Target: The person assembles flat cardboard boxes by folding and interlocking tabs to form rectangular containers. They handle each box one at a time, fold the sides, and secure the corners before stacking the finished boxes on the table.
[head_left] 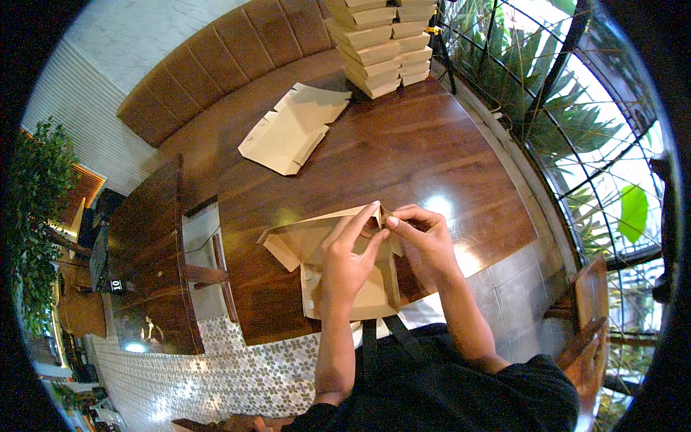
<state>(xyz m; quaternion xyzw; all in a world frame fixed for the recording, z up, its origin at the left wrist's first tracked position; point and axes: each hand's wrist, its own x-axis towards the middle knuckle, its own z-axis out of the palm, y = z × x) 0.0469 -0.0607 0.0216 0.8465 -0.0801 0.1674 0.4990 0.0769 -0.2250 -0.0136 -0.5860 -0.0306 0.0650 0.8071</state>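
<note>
A partly folded brown cardboard box (312, 284) stands at the near edge of the wooden table, its lid panel raised on the far side. Both hands meet at the box's far right corner. My left hand (348, 243) has its thumb and fingers closed on the cardboard there. Opposite it, my right hand (423, 229) pinches a small flap of the same corner between thumb and fingers. Part of the box's inside is hidden behind my hands and forearms. Farther back lies a flat, unfolded cardboard sheet (291, 133) with cut notches.
Tall stacks of folded cardboard boxes (374, 61) stand at the table's far end. The dark wooden table (446, 158) shines with reflections. Behind it runs a brown padded bench (230, 54). A second table (155, 273) is at left, a wooden chair (586, 331) at right, beside a metal-grid window.
</note>
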